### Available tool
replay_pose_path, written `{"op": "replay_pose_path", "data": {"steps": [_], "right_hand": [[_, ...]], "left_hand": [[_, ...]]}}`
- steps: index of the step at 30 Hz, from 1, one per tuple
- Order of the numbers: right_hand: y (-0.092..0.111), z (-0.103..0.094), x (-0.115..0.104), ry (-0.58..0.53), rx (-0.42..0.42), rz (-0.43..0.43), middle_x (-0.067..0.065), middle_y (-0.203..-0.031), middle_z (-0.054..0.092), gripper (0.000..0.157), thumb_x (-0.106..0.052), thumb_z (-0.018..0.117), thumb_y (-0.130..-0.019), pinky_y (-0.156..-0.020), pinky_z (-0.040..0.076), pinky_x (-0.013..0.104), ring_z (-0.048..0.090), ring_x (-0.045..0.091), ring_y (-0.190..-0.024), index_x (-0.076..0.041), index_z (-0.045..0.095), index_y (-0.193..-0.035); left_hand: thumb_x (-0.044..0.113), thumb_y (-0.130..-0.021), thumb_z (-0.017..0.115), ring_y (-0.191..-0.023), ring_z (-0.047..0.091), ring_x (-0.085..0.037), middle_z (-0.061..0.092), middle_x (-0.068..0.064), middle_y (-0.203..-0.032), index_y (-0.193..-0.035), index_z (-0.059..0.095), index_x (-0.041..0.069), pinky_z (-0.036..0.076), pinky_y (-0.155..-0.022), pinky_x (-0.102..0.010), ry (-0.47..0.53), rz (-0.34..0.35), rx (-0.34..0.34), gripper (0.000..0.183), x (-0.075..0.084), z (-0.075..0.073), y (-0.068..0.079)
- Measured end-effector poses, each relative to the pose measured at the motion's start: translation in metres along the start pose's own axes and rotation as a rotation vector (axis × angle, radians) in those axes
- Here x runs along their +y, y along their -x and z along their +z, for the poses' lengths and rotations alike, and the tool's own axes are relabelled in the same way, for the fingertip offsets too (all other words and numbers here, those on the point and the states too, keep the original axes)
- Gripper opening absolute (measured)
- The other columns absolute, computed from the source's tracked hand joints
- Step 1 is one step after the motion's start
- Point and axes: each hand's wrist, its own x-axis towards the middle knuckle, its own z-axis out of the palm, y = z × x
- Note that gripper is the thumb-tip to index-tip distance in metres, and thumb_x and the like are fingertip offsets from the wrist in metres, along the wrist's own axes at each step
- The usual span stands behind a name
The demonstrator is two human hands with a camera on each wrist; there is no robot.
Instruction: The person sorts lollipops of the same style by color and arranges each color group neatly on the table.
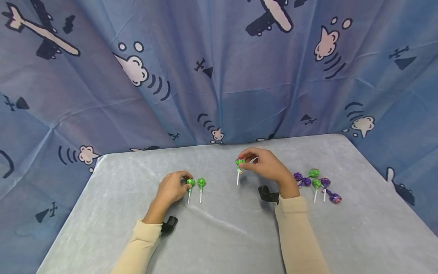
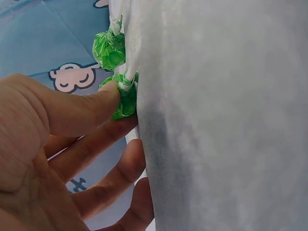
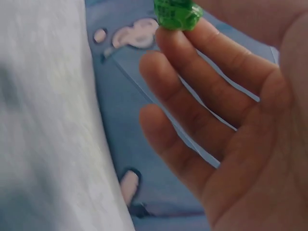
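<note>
My left hand (image 1: 172,187) pinches the head of a green-wrapped lollipop (image 1: 190,182) that lies on the white-covered table, its stick toward me. Just right of it lies a second green lollipop (image 1: 201,182), parallel to the first. Both green heads show in the left wrist view, where my thumb presses the nearer lollipop (image 2: 126,102). Farther right, my right hand (image 1: 266,164) holds another green lollipop (image 1: 240,161) by its head between thumb and fingertips, stick pointing down. Only part of that lollipop (image 3: 177,15) appears at the top of the right wrist view.
A loose group of lollipops lies right of my right forearm: several purple ones, including one purple lollipop (image 1: 335,198) at its near right, and green ones such as this green lollipop (image 1: 314,172). A blue curtain (image 1: 219,83) with airplane prints hangs behind the table (image 1: 219,243).
</note>
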Motion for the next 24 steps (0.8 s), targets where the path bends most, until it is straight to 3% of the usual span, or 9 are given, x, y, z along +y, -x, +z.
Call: {"op": "replay_pose_path", "data": {"steps": [12, 18, 24], "right_hand": [[-0.011, 0.048, -0.002, -0.06, -0.051, -0.043, 0.003, -0.104, 0.071, 0.024, -0.023, 0.075, -0.089, -0.085, 0.05, 0.034, 0.062, 0.016, -0.096, -0.014, 0.071, -0.111], [-0.014, 0.065, 0.004, -0.076, -0.075, -0.032, 0.001, -0.103, 0.07, 0.024, -0.022, 0.075, -0.089, -0.089, 0.05, 0.036, 0.063, 0.015, -0.095, -0.014, 0.07, -0.111], [-0.019, 0.075, 0.002, -0.067, -0.079, -0.032, 0.0, -0.096, 0.069, 0.021, -0.019, 0.077, -0.087, -0.084, 0.051, 0.03, 0.062, 0.012, -0.088, -0.013, 0.071, -0.106]], "left_hand": [[0.021, -0.085, 0.078, -0.095, 0.065, -0.023, 0.073, 0.003, -0.111, -0.107, 0.074, 0.024, 0.049, -0.077, -0.046, 0.003, -0.007, 0.0, 0.022, -0.002, 0.002, 0.001], [0.02, -0.085, 0.078, -0.094, 0.066, -0.024, 0.074, 0.003, -0.111, -0.106, 0.074, 0.025, 0.049, -0.075, -0.045, 0.004, 0.006, 0.009, 0.022, -0.001, 0.004, 0.002], [0.019, -0.085, 0.078, -0.093, 0.066, -0.024, 0.074, 0.002, -0.111, -0.106, 0.074, 0.023, 0.049, -0.072, -0.044, -0.003, 0.02, 0.009, 0.021, 0.0, 0.0, 0.001]]}}
